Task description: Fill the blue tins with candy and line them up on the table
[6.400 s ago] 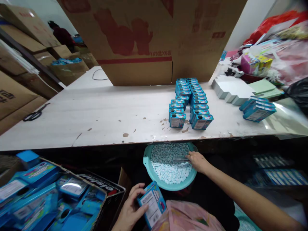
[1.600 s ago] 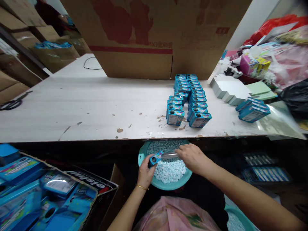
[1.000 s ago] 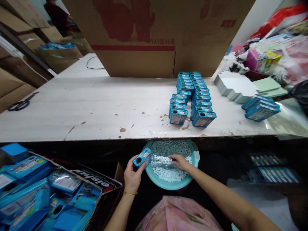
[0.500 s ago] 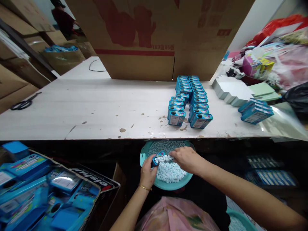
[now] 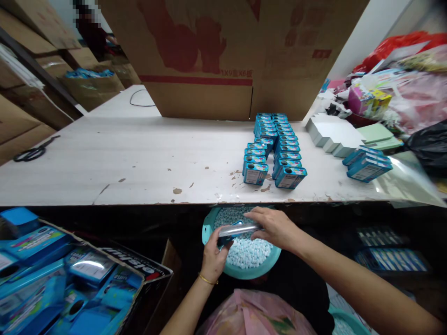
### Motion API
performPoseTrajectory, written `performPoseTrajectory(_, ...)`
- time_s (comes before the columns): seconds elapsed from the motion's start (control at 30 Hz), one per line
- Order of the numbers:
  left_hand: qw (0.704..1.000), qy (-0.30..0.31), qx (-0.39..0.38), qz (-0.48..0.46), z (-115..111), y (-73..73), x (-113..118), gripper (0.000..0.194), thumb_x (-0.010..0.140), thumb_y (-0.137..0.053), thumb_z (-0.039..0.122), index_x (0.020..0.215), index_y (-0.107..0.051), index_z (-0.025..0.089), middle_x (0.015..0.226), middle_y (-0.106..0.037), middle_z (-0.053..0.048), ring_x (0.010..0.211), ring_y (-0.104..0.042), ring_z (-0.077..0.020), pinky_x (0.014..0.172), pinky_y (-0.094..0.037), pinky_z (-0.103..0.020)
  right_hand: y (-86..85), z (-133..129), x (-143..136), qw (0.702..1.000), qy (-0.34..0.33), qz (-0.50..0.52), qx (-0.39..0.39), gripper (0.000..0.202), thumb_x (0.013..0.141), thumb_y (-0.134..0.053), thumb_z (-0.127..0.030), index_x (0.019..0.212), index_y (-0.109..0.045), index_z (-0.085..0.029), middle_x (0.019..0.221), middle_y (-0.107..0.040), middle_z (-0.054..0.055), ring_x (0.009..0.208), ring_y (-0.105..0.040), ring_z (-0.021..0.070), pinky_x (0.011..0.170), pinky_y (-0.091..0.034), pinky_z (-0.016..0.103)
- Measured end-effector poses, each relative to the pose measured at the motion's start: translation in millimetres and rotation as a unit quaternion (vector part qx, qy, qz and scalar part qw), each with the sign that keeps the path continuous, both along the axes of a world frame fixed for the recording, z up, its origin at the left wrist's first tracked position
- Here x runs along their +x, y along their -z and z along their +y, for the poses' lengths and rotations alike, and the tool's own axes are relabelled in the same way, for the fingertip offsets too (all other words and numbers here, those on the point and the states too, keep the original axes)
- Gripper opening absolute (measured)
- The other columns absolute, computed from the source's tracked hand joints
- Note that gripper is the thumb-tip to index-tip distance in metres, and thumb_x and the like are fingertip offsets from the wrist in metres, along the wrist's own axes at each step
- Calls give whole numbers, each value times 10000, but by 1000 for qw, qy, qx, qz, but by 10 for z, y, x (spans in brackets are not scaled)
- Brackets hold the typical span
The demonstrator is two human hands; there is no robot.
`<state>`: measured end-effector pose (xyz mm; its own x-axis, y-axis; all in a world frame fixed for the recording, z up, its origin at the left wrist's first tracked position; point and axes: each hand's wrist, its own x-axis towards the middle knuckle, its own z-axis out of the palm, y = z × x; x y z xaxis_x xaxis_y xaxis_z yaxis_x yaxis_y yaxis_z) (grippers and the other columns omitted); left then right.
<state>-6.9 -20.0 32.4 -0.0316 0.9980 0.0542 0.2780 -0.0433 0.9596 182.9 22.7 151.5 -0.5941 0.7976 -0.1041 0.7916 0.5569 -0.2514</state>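
Note:
Above a turquoise basin [image 5: 206,228] of small pale-blue pellets [image 5: 249,253], my left hand [image 5: 213,256] is closed around a small blue box [image 5: 226,240]. My right hand [image 5: 274,226] grips the end of a shiny, narrow trough-like scoop [image 5: 241,229]. This scoop lies across the top of the box and covers much of it, so the opening is hidden. Whether any pellets remain in the scoop cannot be seen.
Two rows of blue boxes [image 5: 290,177] stand on the white table [image 5: 146,163], before a large carton [image 5: 195,97]. Scissors [image 5: 30,153] lie far left. A carton of blue boxes [image 5: 94,265] is at lower left. White stacks [image 5: 335,132] sit right.
The scoop held pellets at the blue box's opening earlier; now it is turned over and lies across the box. My right hand has risen slightly, and my left hand stays near the same place.

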Motion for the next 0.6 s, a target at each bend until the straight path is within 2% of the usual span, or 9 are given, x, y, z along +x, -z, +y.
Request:
performPoseTrajectory(0.07,999,26,10,-40,80,-169,84,410,684,-571,207,1086,-502,166,1056,-575,-84,989,-532,-218,890,-403,-374,8,42,-31,999,-16,26,11,533,714,-569,-356,1211,-403,-263,1172,-494,37,986,-472,182,739,-388,261)
performPoseTrajectory(0.13,996,48,28,-75,215,-343,183,426,695,-572,224,1108,-489,166,1100,-553,-95,1021,-516,-224,912,-389,-380,-15,120,-53,999,-21,33,34,512,725,-562,-303,1209,-401,-268,1141,-519,30,952,-475,181,739,-396,272)
performPoseTrajectory(0.27,991,15,55,-122,550,-589,303,602,656,-626,261,1202,-382,197,1221,-458,-93,1144,-417,-229,968,-336,-375,-87,452,36,994,36,48,90,424,732,-544,-257,1147,-459,-224,1034,-570,39,925,-487,182,775,-401,293)
performPoseTrajectory(0.37,990,20,16,-137,736,-623,273,715,645,-635,282,1259,-277,199,1250,-415,-129,1143,-420,-234,955,-338,-402,-84,718,177,986,87,64,124,395,753,-506,-220,1146,-467,-205,1098,-547,53,995,-476,188,817,-398,303)
performPoseTrajectory(0.47,991,62,-27,-115,863,-579,197,765,646,-634,306,1284,-226,190,1255,-405,-164,1159,-402,-250,967,-300,-445,-50,788,353,973,122,123,154,349,803,-422,-196,1147,-472,-227,1175,-496,43,1038,-464,171,825,-402,287)
performPoseTrajectory(0.53,994,86,-24,-70,981,-552,162,866,605,-670,323,1305,-178,188,1307,-343,-173,1225,-305,-262,1005,-224,-460,-23,721,501,957,152,181,166,311,815,-416,-231,1115,-498,-234,1086,-532,41,958,-504,159,780,-421,275)
performPoseTrajectory(0.6,992,120,-8,-25,1170,-543,159,1020,529,-721,333,1326,-103,183,1369,-230,-183,1274,-186,-270,1032,-146,-461,8,623,665,938,193,240,159,301,793,-466,-289,1080,-523,-219,892,-562,34,791,-536,146,687,-440,260)
